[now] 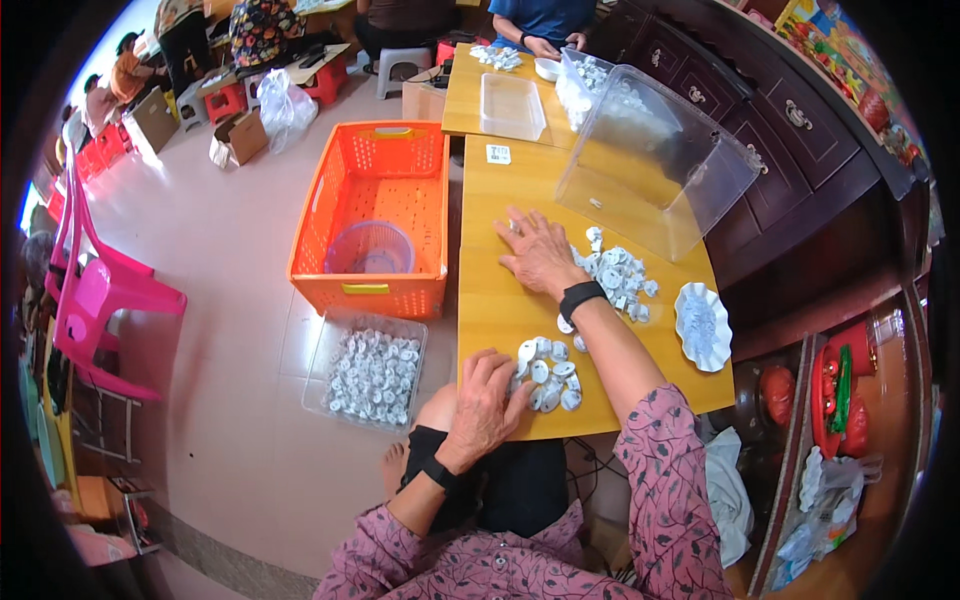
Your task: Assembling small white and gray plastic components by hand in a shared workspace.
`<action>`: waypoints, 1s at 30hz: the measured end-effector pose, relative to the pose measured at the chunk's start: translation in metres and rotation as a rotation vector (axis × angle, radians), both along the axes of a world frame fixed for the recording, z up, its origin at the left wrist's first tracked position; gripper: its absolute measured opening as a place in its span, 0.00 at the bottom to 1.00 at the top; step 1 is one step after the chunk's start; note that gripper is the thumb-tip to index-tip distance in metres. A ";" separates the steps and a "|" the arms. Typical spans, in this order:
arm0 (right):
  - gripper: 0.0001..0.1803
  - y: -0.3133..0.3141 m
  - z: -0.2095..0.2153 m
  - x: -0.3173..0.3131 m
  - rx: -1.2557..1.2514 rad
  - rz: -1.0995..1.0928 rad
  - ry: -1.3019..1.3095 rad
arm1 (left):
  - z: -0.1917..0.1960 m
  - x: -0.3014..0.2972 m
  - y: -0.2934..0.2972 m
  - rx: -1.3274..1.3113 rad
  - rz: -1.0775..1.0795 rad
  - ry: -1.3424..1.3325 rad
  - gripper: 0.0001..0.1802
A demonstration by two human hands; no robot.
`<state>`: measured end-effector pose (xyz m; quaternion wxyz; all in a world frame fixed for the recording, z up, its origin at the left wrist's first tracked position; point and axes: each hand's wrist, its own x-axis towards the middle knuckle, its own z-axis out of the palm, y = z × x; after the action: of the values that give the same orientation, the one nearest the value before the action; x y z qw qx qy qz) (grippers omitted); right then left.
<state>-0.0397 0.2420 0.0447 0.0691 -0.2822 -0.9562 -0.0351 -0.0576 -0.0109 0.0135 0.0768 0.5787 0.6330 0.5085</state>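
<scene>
On the yellow wooden table [490,300], my left hand [484,405] rests at the near left edge. Its fingers are slightly curled, with the thumb apart, against a small pile of white round plastic parts [548,375]. My right hand [540,255] reaches farther up the table, palm down and fingers spread. A small white bit shows at its fingertips; whether it is gripped is hard to see. Beside this hand lies a larger heap of white plastic parts [618,275], partly hidden by my wrist. A white scalloped dish [703,328] with small clear pieces stands at the right.
Left of the table stands an orange crate [368,295] with a clear round basket [370,248] inside. Below it, a clear tub [365,372] holds many white parts. A large clear bin [660,160] sits at the back right. Across the table, a person [545,25] works. A pink chair [110,290] stands left.
</scene>
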 end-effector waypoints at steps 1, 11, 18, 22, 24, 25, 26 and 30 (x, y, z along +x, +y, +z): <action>0.31 0.003 -0.003 -0.001 0.021 0.038 -0.081 | 0.002 0.001 0.000 -0.008 0.001 -0.011 0.17; 0.25 0.018 -0.003 0.056 -0.068 -0.145 -0.087 | 0.000 0.001 0.004 0.005 0.009 0.017 0.17; 0.23 -0.008 0.001 0.095 -0.158 -0.158 -0.116 | -0.011 0.003 0.003 0.032 0.023 0.028 0.16; 0.23 -0.016 0.005 0.113 -0.202 -0.124 -0.060 | -0.010 0.003 0.003 0.029 0.038 0.043 0.15; 0.23 -0.020 0.005 0.123 -0.190 -0.114 0.003 | -0.009 0.005 0.005 0.042 0.040 0.048 0.13; 0.22 -0.023 0.007 0.127 -0.164 -0.114 0.082 | -0.010 0.005 0.005 0.047 0.037 0.045 0.14; 0.22 -0.026 0.010 0.130 -0.138 -0.115 0.160 | -0.010 0.005 0.006 0.051 0.032 0.042 0.14; 0.15 -0.049 0.033 0.145 -0.172 -0.164 0.331 | -0.010 0.005 0.007 0.041 0.034 0.034 0.13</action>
<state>0.1056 0.1929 0.0775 0.1981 -0.3657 -0.9051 0.0882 -0.0531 -0.0041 0.0036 0.0456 0.5780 0.6331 0.5129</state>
